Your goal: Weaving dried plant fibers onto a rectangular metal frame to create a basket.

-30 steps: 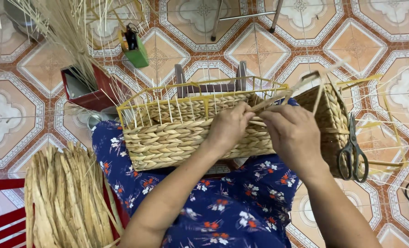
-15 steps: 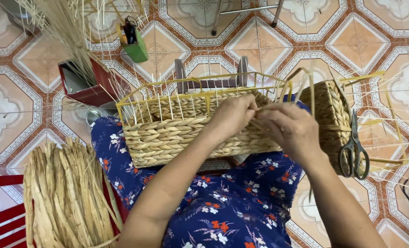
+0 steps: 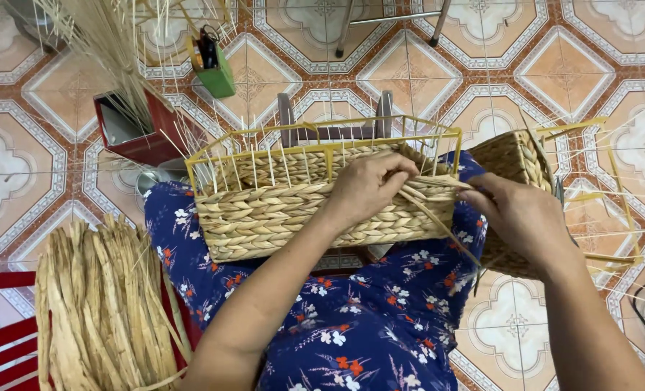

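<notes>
I see the half-woven basket (image 3: 293, 210) resting on the lap, on a blue floral dress (image 3: 359, 326), centre of view. Yellow wire frame (image 3: 322, 148) rises above the woven rows, with thin upright stakes along it. Left hand (image 3: 369, 185) is clenched over the basket's top edge, fingers pinching a fibre strand (image 3: 438, 224). Right hand (image 3: 518, 217), at 3 o'clock, grasps the same strand lower down, pulling it taut toward 5 o'clock. A second woven basket (image 3: 514, 156) sits just behind the right hand. Bundle of dried flat fibre (image 3: 102, 311) lies at 8 o'clock. Red box (image 3: 131, 134) at 10 o'clock, green container (image 3: 214, 69) at 11, both on the tiled floor (image 3: 496, 65).
</notes>
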